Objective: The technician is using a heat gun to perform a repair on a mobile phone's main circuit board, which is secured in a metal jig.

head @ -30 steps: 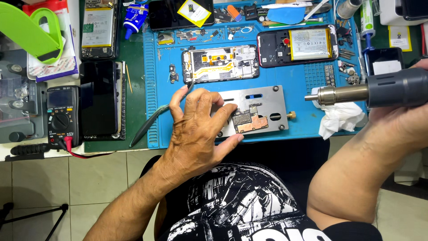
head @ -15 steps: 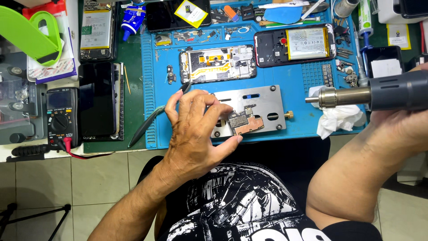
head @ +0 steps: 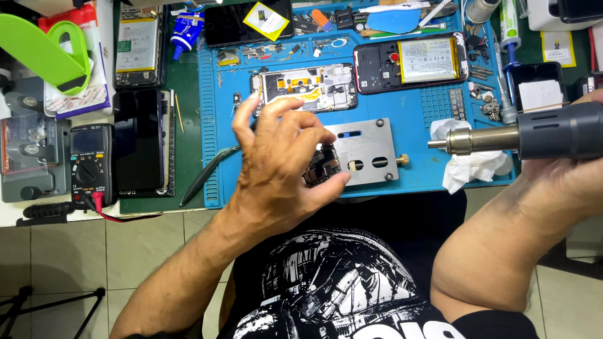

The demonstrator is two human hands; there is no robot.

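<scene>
My left hand (head: pixel 276 169) pinches a small dark circuit board (head: pixel 321 166) between thumb and fingers, tilted on edge just over the left end of a grey metal holder plate (head: pixel 367 150). The plate lies on a blue work mat (head: pixel 414 110). My right hand (head: pixel 565 182) grips a grey hot-air gun (head: pixel 556 132) at the right, whose metal nozzle (head: pixel 468 141) points left toward the plate, well apart from the board.
Two opened phones (head: pixel 308 86) (head: pixel 408 63) lie at the back of the mat. A crumpled white tissue (head: pixel 468 168) sits under the nozzle. Dark tweezers (head: pixel 204 179) lie at the mat's left edge. A multimeter (head: pixel 88 166) and a black phone (head: pixel 139 141) lie to the left.
My left hand has lifted the circuit board off the metal plate and turned it on edge. The hot-air gun has stayed about where it was.
</scene>
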